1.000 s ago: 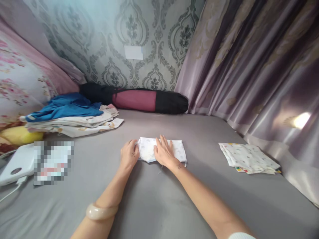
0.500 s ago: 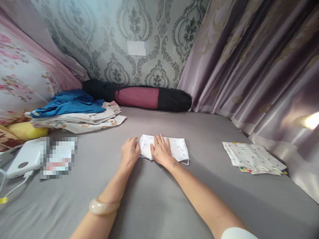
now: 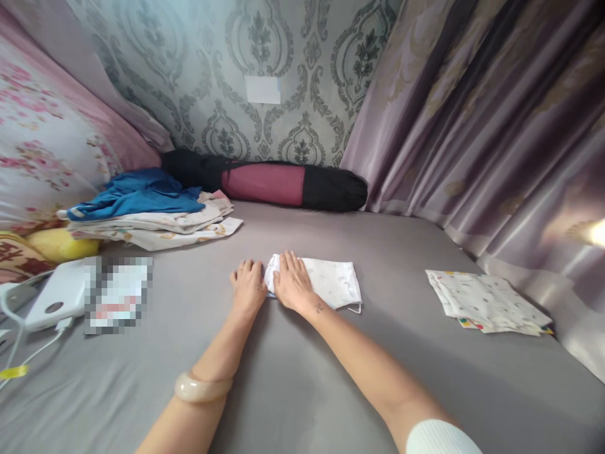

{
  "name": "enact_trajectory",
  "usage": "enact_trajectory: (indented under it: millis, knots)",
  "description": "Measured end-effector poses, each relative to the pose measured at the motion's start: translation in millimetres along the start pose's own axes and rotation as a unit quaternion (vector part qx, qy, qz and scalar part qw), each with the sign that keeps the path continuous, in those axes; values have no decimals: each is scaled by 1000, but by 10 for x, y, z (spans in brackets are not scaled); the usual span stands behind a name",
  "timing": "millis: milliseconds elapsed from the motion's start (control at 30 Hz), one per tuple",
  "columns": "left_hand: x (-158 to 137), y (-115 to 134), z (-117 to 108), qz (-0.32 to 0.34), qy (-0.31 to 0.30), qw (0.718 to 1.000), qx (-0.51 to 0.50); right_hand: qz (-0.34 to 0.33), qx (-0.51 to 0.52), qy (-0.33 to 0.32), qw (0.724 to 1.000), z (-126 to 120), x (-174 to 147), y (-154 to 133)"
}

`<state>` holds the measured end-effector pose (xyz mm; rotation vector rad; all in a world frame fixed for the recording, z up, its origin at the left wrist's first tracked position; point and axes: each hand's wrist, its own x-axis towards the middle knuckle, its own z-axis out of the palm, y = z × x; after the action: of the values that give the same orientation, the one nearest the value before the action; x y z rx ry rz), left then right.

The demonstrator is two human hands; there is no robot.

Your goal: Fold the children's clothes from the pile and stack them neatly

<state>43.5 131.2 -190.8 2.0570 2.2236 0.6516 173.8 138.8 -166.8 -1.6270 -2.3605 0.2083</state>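
Note:
A folded white garment (image 3: pixel 331 282) with a faint print lies flat on the grey bed sheet (image 3: pixel 302 366) in front of me. My right hand (image 3: pixel 292 280) rests palm down on its left part, fingers stretched out. Just beside the garment's left edge, my left hand (image 3: pixel 249 284) lies on the sheet with its fingers spread and bent a little. It holds nothing. Part of the garment's left end is hidden under my right hand.
On the right lies a stack of folded printed cloth (image 3: pixel 489 302). At back left, a blue garment (image 3: pixel 142 195) tops a pile of pale clothes (image 3: pixel 155 230). A black and maroon roll (image 3: pixel 265 184) lies along the wall. A white power bank (image 3: pixel 61 296) with cables sits at left.
My right hand has slid left across the garment toward its left end. My left hand has come off the garment's edge, its fingers now on the sheet. The view has shifted slightly.

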Motion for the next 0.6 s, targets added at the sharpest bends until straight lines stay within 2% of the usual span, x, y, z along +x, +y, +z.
enact_trajectory:
  millis: [267, 467, 600]
  knots:
    - [-8, -13, 16, -4, -20, 1000, 4, 21, -2, 5, 1000, 169, 6, -27]
    - [0, -4, -13, -15, -5, 1000, -12, 22, -1, -14, 1000, 121, 15, -26]
    - [27, 20, -66, -52, 28, 997, -40, 22, 0, -20, 1000, 55, 48, -75]
